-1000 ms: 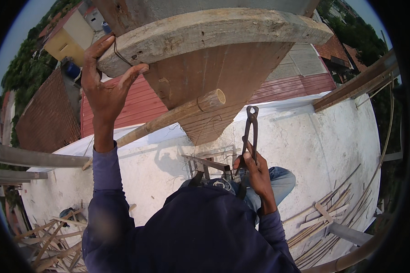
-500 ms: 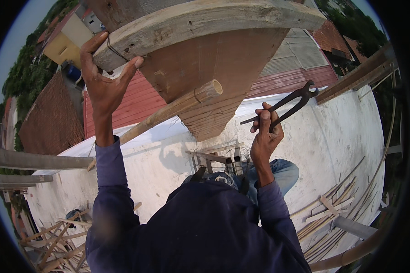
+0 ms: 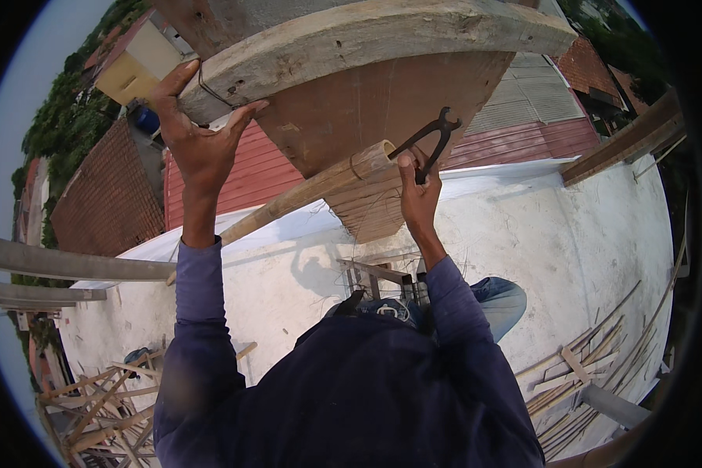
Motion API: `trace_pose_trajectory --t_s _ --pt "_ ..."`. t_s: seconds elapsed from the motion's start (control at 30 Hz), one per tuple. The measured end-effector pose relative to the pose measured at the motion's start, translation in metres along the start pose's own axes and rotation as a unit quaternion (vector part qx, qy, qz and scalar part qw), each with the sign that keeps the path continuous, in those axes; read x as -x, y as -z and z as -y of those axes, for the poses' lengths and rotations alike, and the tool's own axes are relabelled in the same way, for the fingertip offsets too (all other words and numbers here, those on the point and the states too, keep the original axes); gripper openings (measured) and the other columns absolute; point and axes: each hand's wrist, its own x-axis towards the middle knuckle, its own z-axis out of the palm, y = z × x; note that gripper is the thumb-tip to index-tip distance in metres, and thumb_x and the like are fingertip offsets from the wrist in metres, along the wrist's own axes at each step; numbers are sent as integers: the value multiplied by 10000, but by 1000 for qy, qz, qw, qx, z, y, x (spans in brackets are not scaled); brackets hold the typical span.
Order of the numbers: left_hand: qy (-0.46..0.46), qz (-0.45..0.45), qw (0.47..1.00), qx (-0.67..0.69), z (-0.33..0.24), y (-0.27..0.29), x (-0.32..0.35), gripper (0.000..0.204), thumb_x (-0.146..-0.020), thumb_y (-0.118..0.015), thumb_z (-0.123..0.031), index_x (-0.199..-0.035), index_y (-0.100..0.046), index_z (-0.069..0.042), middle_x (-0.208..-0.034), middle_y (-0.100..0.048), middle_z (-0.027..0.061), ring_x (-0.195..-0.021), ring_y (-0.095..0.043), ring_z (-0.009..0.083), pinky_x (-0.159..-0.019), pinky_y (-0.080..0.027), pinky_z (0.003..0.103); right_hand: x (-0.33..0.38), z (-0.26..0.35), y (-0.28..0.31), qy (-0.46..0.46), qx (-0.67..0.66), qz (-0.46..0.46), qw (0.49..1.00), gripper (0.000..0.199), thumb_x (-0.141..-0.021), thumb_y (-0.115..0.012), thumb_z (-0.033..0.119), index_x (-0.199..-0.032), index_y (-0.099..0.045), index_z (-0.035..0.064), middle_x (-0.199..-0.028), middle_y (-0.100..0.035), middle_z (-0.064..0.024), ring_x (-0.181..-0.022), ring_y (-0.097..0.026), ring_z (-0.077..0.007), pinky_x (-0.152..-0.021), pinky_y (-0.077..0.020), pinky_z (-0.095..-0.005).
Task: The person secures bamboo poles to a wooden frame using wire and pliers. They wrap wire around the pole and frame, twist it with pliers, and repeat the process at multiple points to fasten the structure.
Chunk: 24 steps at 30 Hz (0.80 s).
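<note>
Head view, and my left hand (image 3: 199, 147) is grasping a weathered grey wooden beam (image 3: 366, 37) by its end while my right hand (image 3: 419, 195) is clutching dark metal pincers (image 3: 444, 131)!

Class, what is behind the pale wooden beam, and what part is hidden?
A brown board shows past the lower edge of the pale wooden beam. Whatever lies directly behind the beam is covered, so it cannot be seen.

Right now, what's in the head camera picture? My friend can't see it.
A person holds dark pincers in the right-hand grip, near the end of a bamboo pole; the left-hand grip holds a weathered wooden beam. A red roof shows beyond.
</note>
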Motion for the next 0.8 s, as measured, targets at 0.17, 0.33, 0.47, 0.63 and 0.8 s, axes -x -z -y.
trace_pose_trajectory --t_s 0.17,0.33,0.47,0.63,0.8 --pt "2 13 1000 -4 -4 3 0 952 -660 -1010 -332 -1373 -458 -25 -1334 -500 148 -1258 -548 264 -1070 -486 364 28 -19 13 36 87 77 993 443 -1075 -578 360 -1297 -672 -12 -988 -652 -158 -905 -624 -266 -877 -516 -377" --pt "13 10 1000 2 -9 2 -4 923 -695 -1000 -354 -1361 -453 -22 -1336 -484 168 -1263 -537 266 -1078 -470 366 46 -39 31 -10 122 153 981 420 -1082 -564 358 -1226 -702 -12 -964 -702 -173 -885 -672 -249 -818 -518 -386" --pt "-64 1 990 -130 -4 3 -7 893 -729 -984 -335 -1338 -431 11 -1287 -513 180 -1268 -562 272 -1050 -528 395 36 -49 53 -133 129 272 944 438 -1062 -602 383 -1221 -701 -13 -1011 -722 -183 -978 -707 -276 -878 -534 -375" --pt "-29 6 998 -60 2 0 -5 852 -733 -984 -265 -1291 -418 40 -1252 -536 215 -1179 -637 261 -976 -590 337 21 -56 80 -121 196 344 910 529 -994 -705 418 -1296 -663 -14 -1158 -745 -206 -1141 -715 -291 -974 -557 -389" --pt "-9 22 998 -57 -1 0 -5 864 -734 -983 -218 -1298 -392 64 -1261 -553 256 -1120 -681 273 -925 -624 323 15 -68 112 -131 207 376 894 426 -977 -740 292 -1279 -679 -3 -1089 -763 -189 -1014 -742 -277 -895 -572 -382"
